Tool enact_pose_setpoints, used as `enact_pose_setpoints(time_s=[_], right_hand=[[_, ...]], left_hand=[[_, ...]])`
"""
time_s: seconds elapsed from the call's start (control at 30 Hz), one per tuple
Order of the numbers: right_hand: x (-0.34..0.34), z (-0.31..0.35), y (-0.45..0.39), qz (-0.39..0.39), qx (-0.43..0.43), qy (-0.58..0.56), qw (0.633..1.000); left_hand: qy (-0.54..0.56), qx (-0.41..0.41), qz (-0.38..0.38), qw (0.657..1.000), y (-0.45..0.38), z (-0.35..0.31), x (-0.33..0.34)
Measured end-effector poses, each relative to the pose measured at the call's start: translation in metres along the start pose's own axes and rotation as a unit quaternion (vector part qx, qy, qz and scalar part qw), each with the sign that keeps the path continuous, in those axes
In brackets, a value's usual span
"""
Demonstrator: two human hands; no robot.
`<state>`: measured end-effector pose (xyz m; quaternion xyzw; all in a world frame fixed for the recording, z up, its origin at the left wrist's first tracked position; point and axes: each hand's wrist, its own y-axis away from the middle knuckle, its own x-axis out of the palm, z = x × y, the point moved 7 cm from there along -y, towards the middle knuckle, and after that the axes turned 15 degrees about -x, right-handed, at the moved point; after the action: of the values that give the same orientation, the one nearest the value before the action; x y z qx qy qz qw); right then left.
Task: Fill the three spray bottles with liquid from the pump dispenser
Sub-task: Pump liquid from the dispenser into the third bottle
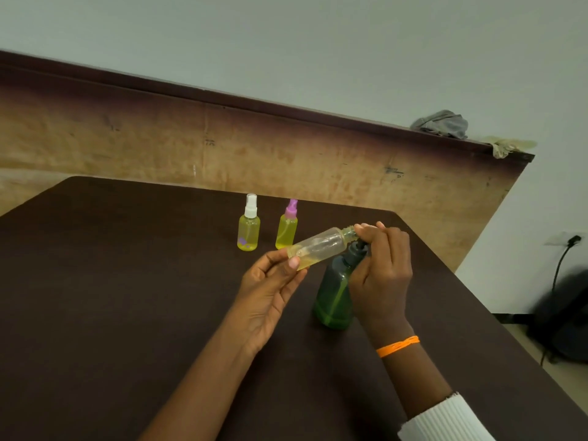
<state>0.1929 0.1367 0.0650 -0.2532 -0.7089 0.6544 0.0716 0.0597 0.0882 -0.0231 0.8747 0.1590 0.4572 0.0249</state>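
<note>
Pump dispenser (334,297) mid-table (127,281); filled bottles (248,229) near far edge.

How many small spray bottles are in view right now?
3. The white-capped bottle and the pink-capped bottle stand side by side at the table's far side; the uncapped bottle is held tilted by the left hand at the green pump dispenser.

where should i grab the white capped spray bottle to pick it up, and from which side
Take the white capped spray bottle round its round yellow body below the cap, coming from its left. It stands upright on the table, and the pink capped bottle stands close on its right, leaving less room there. The narrow cap gives a poorer grip.
</note>
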Motion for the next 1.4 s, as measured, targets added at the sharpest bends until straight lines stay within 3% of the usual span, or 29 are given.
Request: enact_pose_setpoints(time_s=[0.1, 0.3, 0.5, 0.8, 1.0, 1.27, 1.4], right_hand=[[0.003, 0.000, 0.002, -0.003, 0.005, -0.013, 1.000], [-0.002, -0.005, -0.029, 0.083, -0.042, 0.001, 0.996], [0.000, -0.002, 0.000, -0.009, 0.004, -0.007, 1.000], [-0.002, -0.004, -0.032, 0.090, -0.046, 0.020, 0.995], [0.002, -0.005, -0.001, -0.008, 0.007, 0.007, 1.000], [0.005, -0.007, -0.035, 0.087, -0.056, -0.012, 0.995], [0.005, -0.009, -0.017, 0.025, 0.007, -0.035, 0.999]], left_hand=[[0.006, 0.002, -0.003, 1.000, 0.000, -0.001, -0.001], [0.006, -0.009, 0.002, 1.000, 0.001, 0.002, 0.001], [0.003, 0.000, 0.001, 1.000, -0.001, 0.001, 0.000], [0.005, -0.012, -0.002, 1.000, 0.002, 0.002, 0.003], [-0.002, -0.005, -0.004, 1.000, -0.001, 0.000, -0.001], [0.011, -0.017, -0.007, 1.000, 0.003, 0.000, 0.002], [0.009, -0.016, -0.005, 1.000, 0.001, 0.000, 0.001]])
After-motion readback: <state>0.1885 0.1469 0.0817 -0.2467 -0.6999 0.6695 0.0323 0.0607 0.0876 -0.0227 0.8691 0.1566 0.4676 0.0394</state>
